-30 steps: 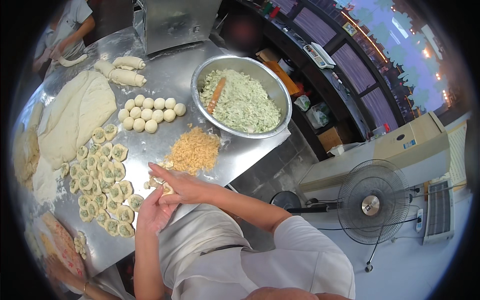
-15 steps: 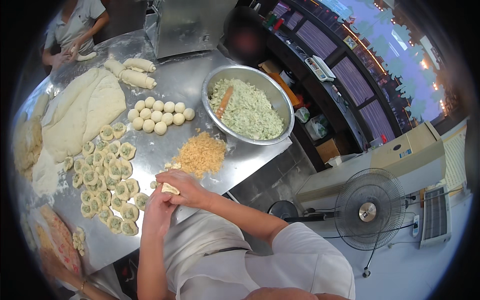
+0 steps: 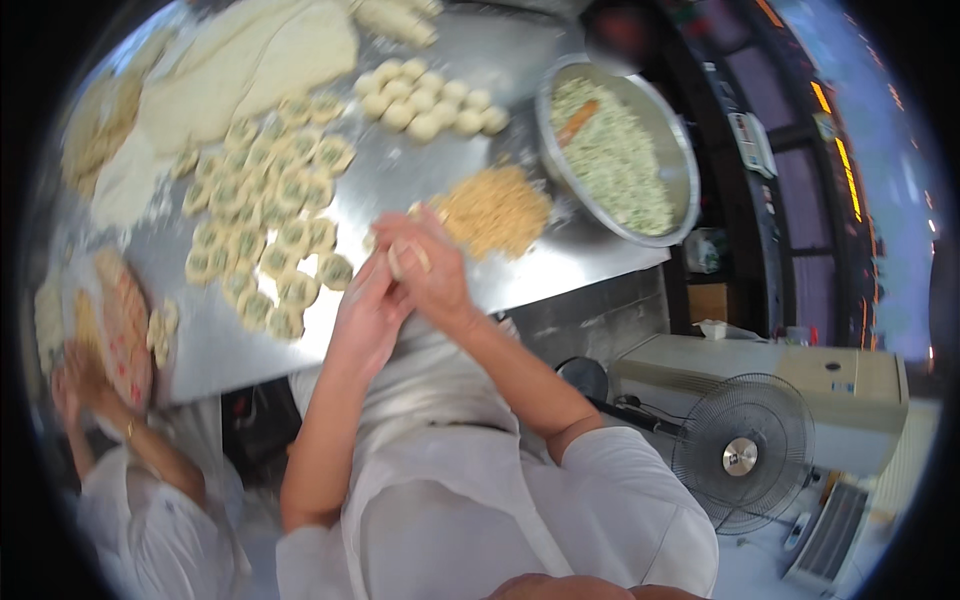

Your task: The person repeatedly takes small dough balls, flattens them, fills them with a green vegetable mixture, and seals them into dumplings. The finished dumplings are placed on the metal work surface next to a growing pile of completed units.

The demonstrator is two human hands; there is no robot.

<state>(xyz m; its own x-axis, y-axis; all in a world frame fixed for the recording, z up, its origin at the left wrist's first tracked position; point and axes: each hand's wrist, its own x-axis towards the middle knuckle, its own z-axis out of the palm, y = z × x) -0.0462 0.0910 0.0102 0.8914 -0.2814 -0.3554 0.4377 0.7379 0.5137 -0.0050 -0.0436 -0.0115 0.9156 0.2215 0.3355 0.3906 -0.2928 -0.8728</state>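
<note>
My left hand [image 3: 368,310] and my right hand [image 3: 432,272] are pressed together just over the near edge of the steel table [image 3: 215,350]. Both are closed round a small pale piece of dough [image 3: 408,258], which shows partly between the fingers; the rest of it is hidden. Just beyond my fingertips lies a loose mound of orange-tan crumbs [image 3: 495,212]. To the left sits a cluster of dough rounds topped with green filling [image 3: 292,190]. Several plain dough balls [image 3: 424,104] are grouped farther back.
A large metal bowl [image 3: 682,170] of pale green filling [image 3: 615,150], with an orange-brown tool [image 3: 577,122] in it, stands far right. A dough sheet [image 3: 250,65] covers the back left. Lower left, a co-worker's hands [image 3: 82,382] touch a red-patterned bag [image 3: 125,330]. Right: a standing fan [image 3: 742,455].
The whole view has shifted, putting the table higher in the picture. My hands stay together round the dough, and its visible part looks smaller. Both of the nearby co-worker's hands now show.
</note>
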